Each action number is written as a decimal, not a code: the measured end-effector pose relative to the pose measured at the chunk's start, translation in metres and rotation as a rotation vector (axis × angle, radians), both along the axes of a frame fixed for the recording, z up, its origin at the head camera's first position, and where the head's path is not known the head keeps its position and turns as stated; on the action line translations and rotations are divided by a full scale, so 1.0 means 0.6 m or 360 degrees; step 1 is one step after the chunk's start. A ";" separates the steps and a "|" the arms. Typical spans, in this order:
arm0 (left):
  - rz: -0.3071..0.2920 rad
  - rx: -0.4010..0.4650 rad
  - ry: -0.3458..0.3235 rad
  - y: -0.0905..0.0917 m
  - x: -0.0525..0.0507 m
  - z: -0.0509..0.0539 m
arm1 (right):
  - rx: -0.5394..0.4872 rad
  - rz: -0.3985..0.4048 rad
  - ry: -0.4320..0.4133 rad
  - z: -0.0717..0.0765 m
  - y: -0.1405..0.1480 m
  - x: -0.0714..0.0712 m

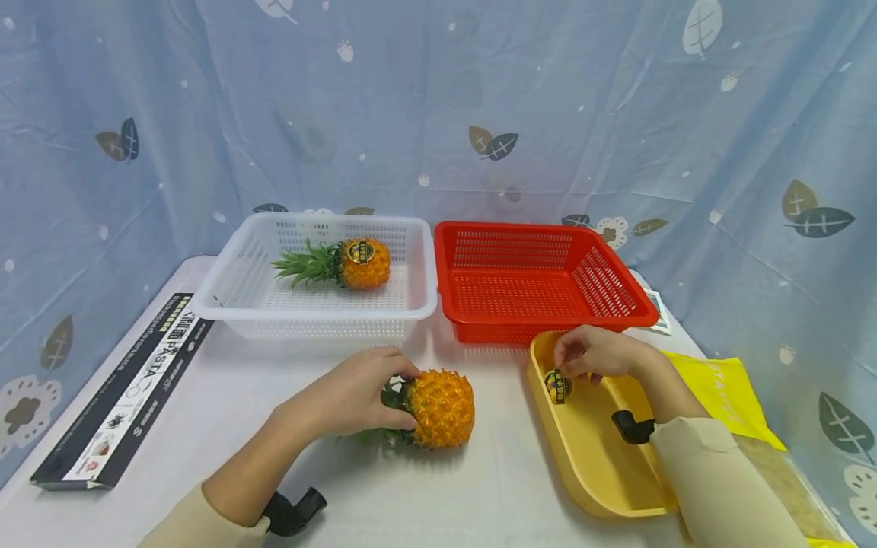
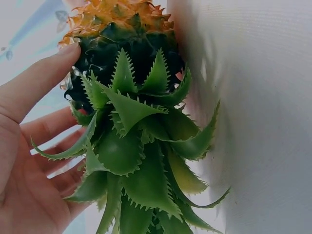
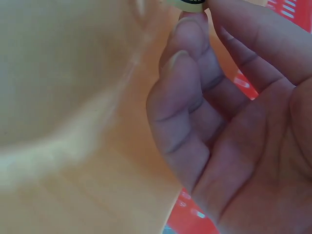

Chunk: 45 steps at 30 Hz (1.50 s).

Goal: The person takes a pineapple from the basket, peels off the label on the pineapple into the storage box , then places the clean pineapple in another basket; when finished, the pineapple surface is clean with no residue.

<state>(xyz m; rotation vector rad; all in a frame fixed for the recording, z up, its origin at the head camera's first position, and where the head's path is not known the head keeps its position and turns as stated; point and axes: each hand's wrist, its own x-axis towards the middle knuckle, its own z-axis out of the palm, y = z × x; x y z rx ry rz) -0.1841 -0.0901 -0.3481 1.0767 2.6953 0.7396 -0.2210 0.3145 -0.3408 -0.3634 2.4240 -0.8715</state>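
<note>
An orange pineapple (image 1: pixel 441 409) with green leaves (image 2: pixel 141 161) lies on its side on the white table. My left hand (image 1: pixel 359 392) grips it where fruit and leaves meet, thumb on the near side; the left wrist view shows the thumb against its dark green base (image 2: pixel 131 58). Over the yellow tray (image 1: pixel 596 449), my right hand (image 1: pixel 606 352) pinches a round black-and-gold label (image 1: pixel 558 387) between thumb and fingertips. In the right wrist view only the label's edge (image 3: pixel 190 6) shows above the curled fingers (image 3: pixel 178 102).
A white basket (image 1: pixel 315 313) holds another pineapple (image 1: pixel 366 264) with a similar label. Beside it stands a red basket (image 1: pixel 541 327). A black-and-white pasta box (image 1: pixel 126 388) lies at the left, and a yellow-topped bag (image 1: pixel 719 396) at the right, partly behind my right forearm.
</note>
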 end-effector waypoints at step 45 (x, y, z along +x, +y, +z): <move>0.0013 -0.0009 -0.0029 0.003 -0.002 0.004 | 0.0133 -0.0013 0.0086 -0.011 -0.007 0.002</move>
